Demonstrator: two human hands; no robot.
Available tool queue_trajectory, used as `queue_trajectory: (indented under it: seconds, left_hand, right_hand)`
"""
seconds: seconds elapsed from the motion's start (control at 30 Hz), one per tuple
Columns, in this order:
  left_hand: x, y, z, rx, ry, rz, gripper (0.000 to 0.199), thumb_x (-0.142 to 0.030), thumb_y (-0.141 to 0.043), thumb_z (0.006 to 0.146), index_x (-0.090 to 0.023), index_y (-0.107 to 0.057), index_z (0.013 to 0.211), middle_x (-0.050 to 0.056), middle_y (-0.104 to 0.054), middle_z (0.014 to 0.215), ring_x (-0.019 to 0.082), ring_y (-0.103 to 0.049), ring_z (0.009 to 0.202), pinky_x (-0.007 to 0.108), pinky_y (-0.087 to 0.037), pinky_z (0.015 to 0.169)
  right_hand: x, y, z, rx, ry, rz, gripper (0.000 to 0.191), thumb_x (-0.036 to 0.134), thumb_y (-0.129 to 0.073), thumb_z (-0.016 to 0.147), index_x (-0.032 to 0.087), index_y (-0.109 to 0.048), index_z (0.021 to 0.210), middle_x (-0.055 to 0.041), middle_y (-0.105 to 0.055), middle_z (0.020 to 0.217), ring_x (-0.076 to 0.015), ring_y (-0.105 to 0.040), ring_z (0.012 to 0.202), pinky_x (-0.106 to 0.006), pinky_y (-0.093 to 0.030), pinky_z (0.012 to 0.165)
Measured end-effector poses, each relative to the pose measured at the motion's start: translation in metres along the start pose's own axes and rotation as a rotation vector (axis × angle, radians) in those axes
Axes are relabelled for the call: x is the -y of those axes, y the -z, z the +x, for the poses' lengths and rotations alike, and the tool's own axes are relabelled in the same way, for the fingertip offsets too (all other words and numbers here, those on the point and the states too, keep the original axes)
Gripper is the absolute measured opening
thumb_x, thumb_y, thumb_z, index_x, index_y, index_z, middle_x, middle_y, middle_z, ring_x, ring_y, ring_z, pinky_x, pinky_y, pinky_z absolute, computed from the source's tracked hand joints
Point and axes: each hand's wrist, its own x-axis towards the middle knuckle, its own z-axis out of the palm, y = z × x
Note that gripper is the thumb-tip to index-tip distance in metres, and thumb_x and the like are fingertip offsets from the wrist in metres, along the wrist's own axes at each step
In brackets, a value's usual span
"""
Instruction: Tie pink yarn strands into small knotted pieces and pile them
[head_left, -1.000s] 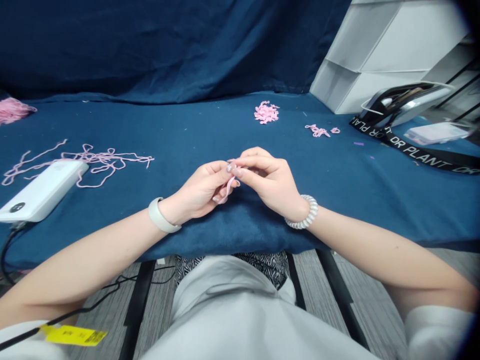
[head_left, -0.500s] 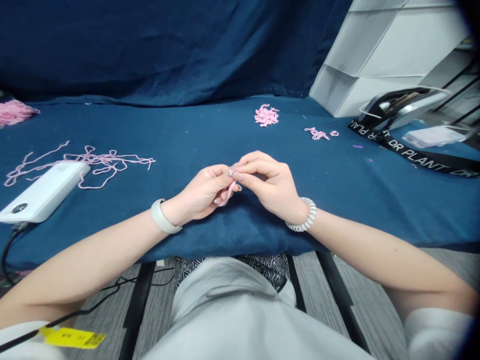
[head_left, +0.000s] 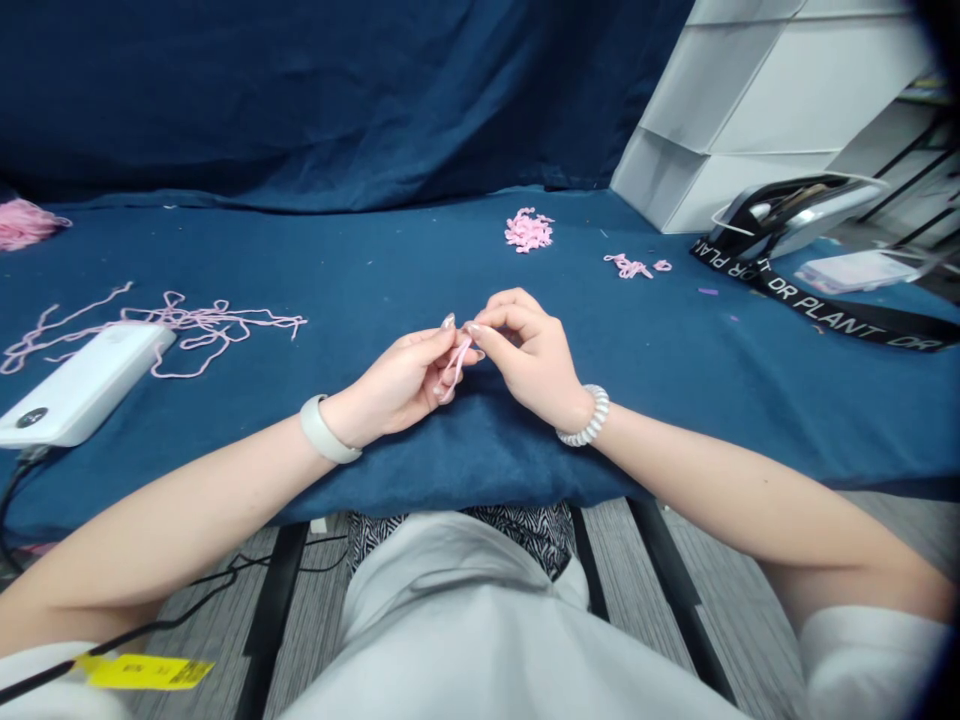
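Above the front part of the blue cloth, both of my hands meet around a short looped piece of pink yarn [head_left: 454,368]. My right hand [head_left: 529,350] pinches the yarn's upper end between thumb and index finger. The yarn hangs down across the curled fingers of my left hand [head_left: 409,385], which hold its lower part; the left thumb is raised off it. Whether the yarn is knotted at the pinch is too small to tell. Farther back lie a pile of small pink yarn pieces [head_left: 529,231] and a smaller group of yarn pieces [head_left: 630,266].
Loose pink yarn strands [head_left: 217,320] lie at the left by a white power bank [head_left: 90,385] with a black cable. A pink yarn bundle [head_left: 28,225] is at the far left edge. White boxes [head_left: 780,90] and a black lettered strap [head_left: 840,315] stand or lie at the right.
My left thumb has lifted away from the yarn, so more of the loop shows. My right hand has shifted slightly left and up, still pinching the yarn. The view has moved slightly.
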Motion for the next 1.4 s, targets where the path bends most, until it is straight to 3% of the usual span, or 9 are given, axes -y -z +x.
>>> queue_trajectory:
  seconds: [0.23, 0.43, 0.53, 0.63, 0.8, 0.93, 1.07, 1.23, 1.4]
  left_hand:
    - [-0.006, 0.002, -0.002, 0.056, 0.058, 0.066, 0.009, -0.018, -0.068, 0.081, -0.009, -0.066, 0.083, 0.004, -0.067, 0.07, 0.003, -0.053, 0.044, 0.011, -0.046, 0.041]
    - [-0.003, 0.007, -0.002, 0.187, 0.153, 0.123, 0.023, -0.023, -0.082, 0.067, -0.009, -0.065, 0.077, 0.005, -0.068, 0.07, 0.005, -0.057, 0.047, 0.013, -0.05, 0.042]
    - [-0.002, 0.008, -0.002, 0.192, 0.137, 0.15, 0.025, -0.024, -0.083, 0.066, -0.009, -0.064, 0.074, 0.004, -0.068, 0.067, 0.005, -0.057, 0.046, 0.013, -0.05, 0.042]
    - [0.0, 0.006, -0.003, 0.147, 0.077, 0.205, 0.027, -0.026, -0.084, 0.063, -0.009, -0.064, 0.072, 0.004, -0.068, 0.064, 0.006, -0.056, 0.044, 0.014, -0.05, 0.041]
    - [0.002, 0.005, -0.002, 0.122, 0.043, 0.272, 0.03, -0.03, -0.084, 0.062, -0.009, -0.065, 0.071, 0.005, -0.067, 0.061, 0.007, -0.056, 0.043, 0.016, -0.05, 0.043]
    - [0.003, 0.007, 0.0, 0.115, 0.042, 0.247, 0.029, -0.028, -0.084, 0.063, -0.009, -0.064, 0.071, 0.005, -0.068, 0.064, 0.006, -0.056, 0.044, 0.015, -0.049, 0.042]
    - [0.002, 0.007, 0.0, 0.117, 0.056, 0.26, 0.03, -0.028, -0.085, 0.061, -0.009, -0.065, 0.073, 0.004, -0.068, 0.065, 0.005, -0.055, 0.044, 0.015, -0.05, 0.043]
    - [0.003, 0.005, 0.0, 0.1, 0.066, 0.288, 0.027, -0.026, -0.083, 0.065, -0.009, -0.066, 0.077, 0.004, -0.068, 0.066, 0.005, -0.054, 0.044, 0.014, -0.048, 0.042]
    - [0.002, 0.004, -0.001, 0.114, 0.074, 0.283, 0.029, -0.028, -0.084, 0.063, -0.008, -0.067, 0.075, 0.004, -0.067, 0.062, 0.005, -0.054, 0.042, 0.013, -0.045, 0.039]
  right_hand:
    - [0.0, 0.008, 0.005, 0.152, -0.11, 0.11, 0.02, 0.033, -0.061, 0.085, 0.016, -0.061, 0.074, -0.0041, -0.059, 0.089, -0.0132, -0.055, 0.084, -0.029, -0.044, 0.082]
    - [0.007, 0.008, 0.004, 0.32, -0.226, 0.243, 0.034, 0.046, -0.059, 0.085, 0.016, -0.051, 0.071, -0.0004, -0.054, 0.076, -0.0102, -0.05, 0.07, -0.025, -0.044, 0.071]
    - [0.009, 0.007, 0.004, 0.33, -0.227, 0.28, 0.037, 0.05, -0.062, 0.082, 0.016, -0.052, 0.068, -0.0006, -0.054, 0.076, -0.0101, -0.051, 0.07, -0.025, -0.045, 0.07]
    - [0.007, 0.008, 0.006, 0.285, -0.328, 0.423, 0.034, 0.05, -0.066, 0.079, 0.017, -0.059, 0.077, -0.0007, -0.059, 0.077, -0.0099, -0.054, 0.071, -0.024, -0.047, 0.07]
    - [-0.001, 0.015, 0.012, 0.209, -0.496, 0.546, 0.032, 0.049, -0.069, 0.076, 0.018, -0.068, 0.085, -0.0042, -0.066, 0.097, -0.0128, -0.06, 0.083, -0.025, -0.051, 0.073]
    - [-0.002, 0.019, 0.013, 0.35, -0.457, 0.542, 0.029, 0.045, -0.071, 0.076, 0.017, -0.072, 0.084, -0.0034, -0.066, 0.09, -0.0123, -0.06, 0.081, -0.027, -0.051, 0.077]
    - [0.002, 0.02, 0.013, 0.513, -0.389, 0.501, 0.019, 0.033, -0.073, 0.076, 0.016, -0.073, 0.084, -0.0029, -0.066, 0.095, -0.0104, -0.061, 0.081, -0.024, -0.051, 0.078]
    - [0.002, 0.023, 0.014, 0.598, -0.459, 0.502, 0.019, 0.031, -0.074, 0.076, 0.015, -0.074, 0.086, -0.0048, -0.066, 0.103, -0.0118, -0.061, 0.085, -0.024, -0.051, 0.079]
    - [-0.006, 0.025, 0.015, 0.687, -0.566, 0.642, 0.021, 0.031, -0.073, 0.077, 0.017, -0.075, 0.092, -0.0052, -0.068, 0.096, -0.0113, -0.062, 0.075, -0.024, -0.052, 0.071]
